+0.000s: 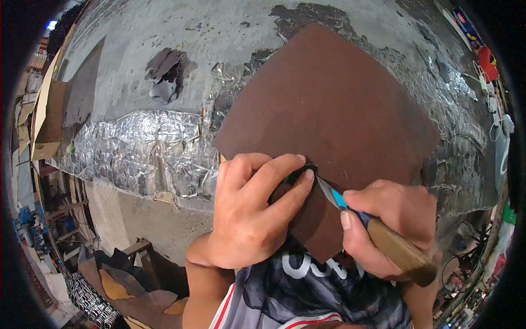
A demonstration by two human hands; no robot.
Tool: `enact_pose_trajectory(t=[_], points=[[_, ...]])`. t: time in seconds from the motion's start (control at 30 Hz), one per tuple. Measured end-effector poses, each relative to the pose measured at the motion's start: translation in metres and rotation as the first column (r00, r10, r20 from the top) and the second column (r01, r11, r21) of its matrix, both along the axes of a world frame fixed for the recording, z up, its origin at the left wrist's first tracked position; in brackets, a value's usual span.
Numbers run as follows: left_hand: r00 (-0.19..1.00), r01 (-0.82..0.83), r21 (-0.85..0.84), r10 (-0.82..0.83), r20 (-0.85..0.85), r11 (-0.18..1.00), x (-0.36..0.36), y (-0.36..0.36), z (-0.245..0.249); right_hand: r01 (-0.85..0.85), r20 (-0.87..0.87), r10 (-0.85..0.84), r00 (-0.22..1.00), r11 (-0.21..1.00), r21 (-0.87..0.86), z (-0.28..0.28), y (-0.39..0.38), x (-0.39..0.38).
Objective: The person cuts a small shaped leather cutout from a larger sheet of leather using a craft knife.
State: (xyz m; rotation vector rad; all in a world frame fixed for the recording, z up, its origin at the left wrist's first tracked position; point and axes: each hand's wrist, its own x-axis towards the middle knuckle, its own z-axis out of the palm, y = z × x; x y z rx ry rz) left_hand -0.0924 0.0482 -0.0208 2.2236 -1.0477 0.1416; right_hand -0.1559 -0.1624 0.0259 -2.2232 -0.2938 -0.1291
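A large brown sheet (329,104), which looks like leather, lies on the worktable, its near part reaching my shirt. My left hand (252,211) is at its near left part, fingers bent around a small dark piece (301,171) that they partly hide. In my right hand (389,219) is a knife (402,249) with a wooden handle and blue wrapping near the blade. The blade points up and left, its tip beside the dark piece and my left fingertips.
Silver tape (148,151) covers part of the worn worktable (219,33). A crumpled dark scrap (166,74) lies at the upper left. A cardboard box (48,118) stands at the left edge. Brown and dark scraps (120,279) are below left. Cables and a red item (486,64) are at the right.
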Motion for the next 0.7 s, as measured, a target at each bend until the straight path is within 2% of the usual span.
enact_pose_trajectory(t=[0.17,0.23,0.33,0.43,0.53,0.63,0.7], points=[[0.998,-0.054,-0.075,0.056,0.023,0.996,-0.002,-0.001,-0.007,-0.037,-0.059,0.037,0.998,0.999,-0.006,0.007,-0.007,0.000],[0.999,-0.044,-0.106,0.045,0.010,0.993,-0.001,0.001,-0.008,-0.009,-0.090,0.016,0.996,0.997,0.072,0.008,-0.010,-0.002],[1.000,-0.026,-0.146,0.024,-0.016,0.989,0.001,0.003,-0.010,0.040,-0.143,-0.030,0.989,0.997,0.067,0.011,-0.017,-0.007],[1.000,-0.004,-0.167,-0.001,-0.028,0.986,0.001,0.002,-0.008,0.091,-0.117,-0.070,0.991,0.979,0.181,-0.003,-0.028,-0.016],[0.994,0.020,-0.171,-0.038,-0.105,0.985,0.000,0.000,0.003,-0.016,-0.080,0.034,0.996,0.977,0.214,-0.003,-0.039,-0.009],[0.992,0.052,-0.205,-0.074,-0.104,0.977,0.002,0.005,-0.006,-0.210,-0.015,0.214,0.977,0.967,0.142,-0.004,-0.046,-0.001],[0.993,0.039,-0.242,-0.064,-0.095,0.970,0.001,0.004,-0.010,-0.255,-0.031,0.264,0.964,0.951,0.174,-0.006,-0.049,0.004]])
